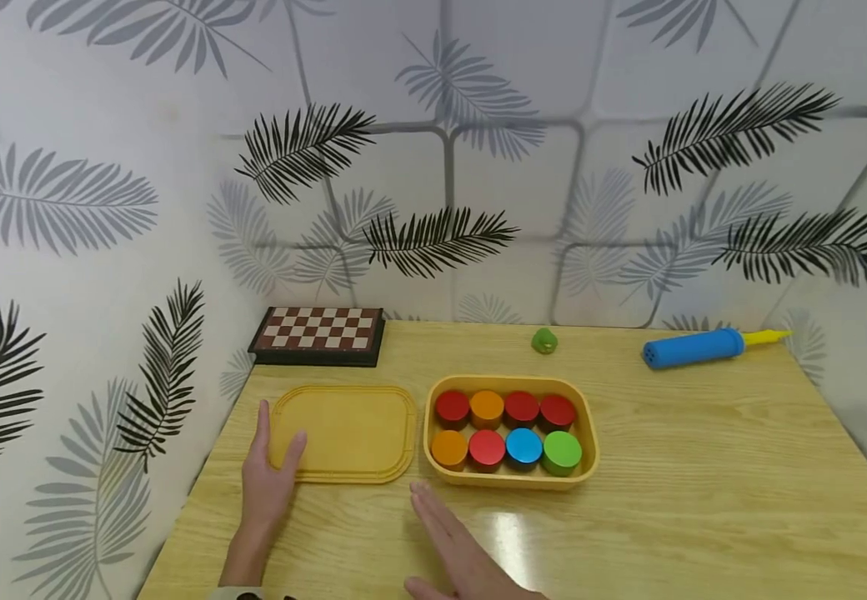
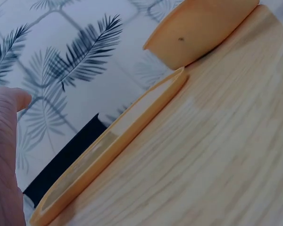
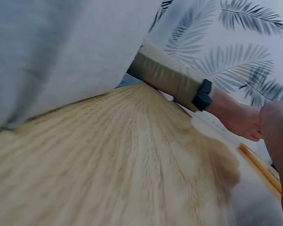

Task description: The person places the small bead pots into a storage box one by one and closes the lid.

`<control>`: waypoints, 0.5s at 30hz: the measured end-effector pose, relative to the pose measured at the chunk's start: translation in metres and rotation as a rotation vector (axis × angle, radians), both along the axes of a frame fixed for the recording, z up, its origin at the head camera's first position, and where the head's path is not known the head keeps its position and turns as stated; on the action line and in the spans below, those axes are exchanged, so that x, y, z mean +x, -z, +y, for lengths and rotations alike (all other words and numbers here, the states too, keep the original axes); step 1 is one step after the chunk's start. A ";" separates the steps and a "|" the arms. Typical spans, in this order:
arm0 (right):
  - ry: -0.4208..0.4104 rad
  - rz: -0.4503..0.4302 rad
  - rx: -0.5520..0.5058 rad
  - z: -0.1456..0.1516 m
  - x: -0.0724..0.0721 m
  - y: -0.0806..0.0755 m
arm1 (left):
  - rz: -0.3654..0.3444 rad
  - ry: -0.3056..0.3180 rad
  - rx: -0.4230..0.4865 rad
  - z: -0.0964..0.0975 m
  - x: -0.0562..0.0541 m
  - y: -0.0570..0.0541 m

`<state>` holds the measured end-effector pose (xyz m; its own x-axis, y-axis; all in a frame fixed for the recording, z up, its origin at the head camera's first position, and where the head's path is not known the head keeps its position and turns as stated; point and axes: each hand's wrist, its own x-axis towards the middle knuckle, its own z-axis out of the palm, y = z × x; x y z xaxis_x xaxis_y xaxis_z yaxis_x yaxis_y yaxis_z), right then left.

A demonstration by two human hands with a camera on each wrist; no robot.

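Note:
A flat yellow tray-like lid (image 1: 343, 433) lies on the wooden table. My left hand (image 1: 264, 483) is at its left edge, index finger and thumb straight and spread, the thumb overlapping the lid's front-left corner. In the left wrist view part of that hand (image 2: 4, 155) shows beside the lid (image 2: 127, 136), with nothing gripped. My right hand (image 1: 467, 558) hovers low over the table, fingers extended and holding nothing, in front of a yellow bin (image 1: 508, 480). Inside the bin stand several round cans with coloured tops, among them a blue one (image 1: 524, 447) and a green one (image 1: 562, 452).
A checkered board box (image 1: 317, 335) stands at the back left against the patterned wall. Behind the bin sits a small green figure (image 1: 544, 340). At the back right lies a blue hand pump (image 1: 692, 347) with a yellow nozzle. The table (image 1: 704, 483) extends to the right.

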<state>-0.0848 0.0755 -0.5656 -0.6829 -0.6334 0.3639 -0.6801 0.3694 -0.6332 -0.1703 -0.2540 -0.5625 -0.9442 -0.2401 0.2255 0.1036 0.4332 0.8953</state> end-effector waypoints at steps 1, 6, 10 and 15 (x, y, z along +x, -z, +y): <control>0.002 0.002 0.046 -0.008 -0.002 0.003 | -0.004 -0.012 0.006 -0.004 -0.001 0.000; 0.027 0.100 0.178 -0.039 -0.016 0.012 | -0.050 -0.053 0.020 -0.022 -0.004 0.005; 0.133 0.139 0.252 -0.058 -0.027 0.012 | -0.080 -0.071 0.015 -0.032 -0.008 0.006; 0.271 0.056 0.319 -0.072 -0.038 0.013 | -0.124 -0.085 0.024 -0.037 -0.010 0.007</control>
<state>-0.1228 0.0039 -0.5786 -0.8251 -0.5203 0.2200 -0.5614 0.7116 -0.4225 -0.1803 -0.2907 -0.5692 -0.9404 -0.3245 0.1015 -0.0446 0.4136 0.9094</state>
